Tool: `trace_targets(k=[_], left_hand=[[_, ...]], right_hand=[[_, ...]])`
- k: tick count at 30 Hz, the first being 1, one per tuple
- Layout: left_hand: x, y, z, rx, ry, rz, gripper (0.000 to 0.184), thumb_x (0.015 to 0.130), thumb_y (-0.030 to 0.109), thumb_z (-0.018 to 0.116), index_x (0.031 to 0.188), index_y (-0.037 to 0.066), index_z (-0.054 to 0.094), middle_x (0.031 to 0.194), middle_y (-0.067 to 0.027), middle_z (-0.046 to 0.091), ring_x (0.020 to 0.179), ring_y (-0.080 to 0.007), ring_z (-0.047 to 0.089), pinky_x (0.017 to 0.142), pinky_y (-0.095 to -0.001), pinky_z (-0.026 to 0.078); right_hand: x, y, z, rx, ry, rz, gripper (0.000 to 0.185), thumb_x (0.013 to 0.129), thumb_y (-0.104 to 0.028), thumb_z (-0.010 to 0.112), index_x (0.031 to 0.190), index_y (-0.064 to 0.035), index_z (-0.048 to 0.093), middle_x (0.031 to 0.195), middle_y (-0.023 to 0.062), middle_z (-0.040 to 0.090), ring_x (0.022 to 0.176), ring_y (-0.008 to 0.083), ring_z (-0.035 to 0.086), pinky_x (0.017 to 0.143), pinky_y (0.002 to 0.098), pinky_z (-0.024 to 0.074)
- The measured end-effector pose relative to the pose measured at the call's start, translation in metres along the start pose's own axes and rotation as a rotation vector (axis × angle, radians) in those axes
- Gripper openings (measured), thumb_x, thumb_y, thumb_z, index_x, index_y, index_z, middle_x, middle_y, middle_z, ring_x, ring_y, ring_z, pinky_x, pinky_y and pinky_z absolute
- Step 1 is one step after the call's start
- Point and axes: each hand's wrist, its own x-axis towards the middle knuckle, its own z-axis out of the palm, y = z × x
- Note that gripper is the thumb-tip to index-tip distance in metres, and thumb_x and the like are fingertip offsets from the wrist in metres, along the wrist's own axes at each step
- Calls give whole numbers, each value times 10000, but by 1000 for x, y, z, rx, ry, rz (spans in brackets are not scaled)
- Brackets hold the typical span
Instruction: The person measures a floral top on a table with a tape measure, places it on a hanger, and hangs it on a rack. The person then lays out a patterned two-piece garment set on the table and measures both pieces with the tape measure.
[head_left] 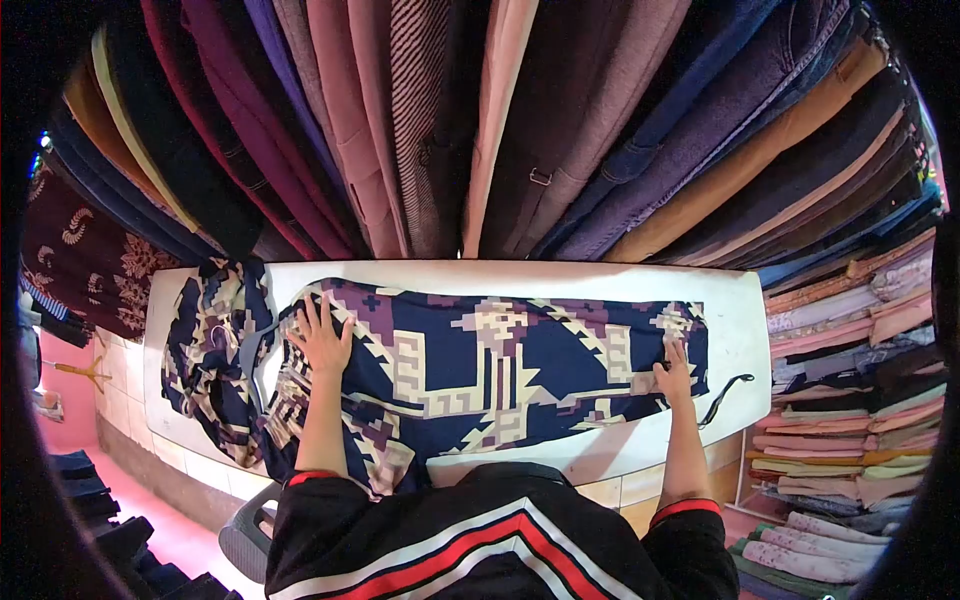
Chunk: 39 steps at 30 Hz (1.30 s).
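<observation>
A navy garment (pixel 560 350) with a cream and purple geometric pattern lies spread along a white tabletop (pixel 735 310). My left hand (pixel 322 338) rests flat on its left part with the fingers apart. Near the garment's right end, my right hand (pixel 675 372) lies on the cloth, fingers stretched out. To the left of my left hand the same patterned cloth (pixel 205 385) is bunched up, and a grey band (pixel 252 350) shows among its folds. Just right of my right hand, a thin black cord (pixel 728 392) curves over the tabletop.
Trousers and jeans (pixel 690 170) hang in a dense row behind the table. Folded clothes (pixel 830 420) are stacked on shelves at the right. A dark grey seat (pixel 245 535) stands at the lower left, near dark folded cloth (pixel 110 530). A wooden hanger (pixel 85 372) shows at the left.
</observation>
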Motion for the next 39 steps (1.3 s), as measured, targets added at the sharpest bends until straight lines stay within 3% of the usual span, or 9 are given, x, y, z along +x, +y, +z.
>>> trace_targets(k=[4,7,10,13,22,25,27,30,39], left_hand=[[-1,-7,2,-96,-32,18,668,865,504,469,1414,163,298,1486,-112,219,1360,-352,193,1034,-653,75],[-5,1,2,-212,184,85,655,875,428,495,1400,91,298,1472,-151,238,1357,-352,200,1045,-636,68],[-34,56,-52,-700,260,329,446,755,140,649,1171,33,528,1140,-146,579,1047,-331,525,925,-431,374],[-89,116,-62,-1253,-478,290,197,808,193,669,959,66,666,949,-109,656,808,-205,622,699,-302,490],[-156,131,-26,-1619,-945,-54,139,807,23,655,943,-8,654,846,-64,669,769,-75,605,696,-218,498],[-128,86,-8,-1427,-592,61,165,729,79,708,879,23,668,784,-80,665,697,-102,609,644,-243,488],[-79,36,-27,-960,198,138,205,690,66,731,822,24,580,696,-42,632,649,-152,612,617,-266,478],[-29,-50,-25,-879,346,-447,407,670,120,778,944,37,489,689,-66,657,623,-146,582,615,-279,450],[12,-102,1,-659,328,-612,370,668,198,759,955,91,552,755,-27,696,763,-220,648,730,-338,435]], right_hand=[[-10,-20,1,58,300,33,399,873,-351,560,1100,-23,544,998,166,559,814,235,548,690,346,468],[-29,-62,-3,997,-82,329,423,948,-453,415,987,-61,568,794,59,559,644,129,518,566,249,424],[-64,-159,-5,1033,-379,148,435,963,-474,339,1002,-87,534,720,23,557,585,81,497,505,211,388],[-85,-206,30,806,-505,-64,262,915,-305,532,998,-60,493,753,41,588,605,98,529,549,248,444],[-100,-278,72,462,-611,-478,374,824,-341,640,987,-54,464,790,154,581,682,280,586,632,372,461],[-94,-281,79,436,-716,-461,313,818,-298,645,958,-54,510,793,148,591,683,269,593,623,363,463],[-81,-271,76,484,-675,-343,230,799,-228,657,917,-55,565,756,128,585,659,244,586,595,346,462],[-61,-249,70,415,-407,-430,189,777,-171,675,879,-40,585,745,105,574,646,207,564,599,318,459],[-57,-243,81,305,-406,-440,190,779,-198,674,884,-48,623,818,102,563,702,254,592,637,346,482]])
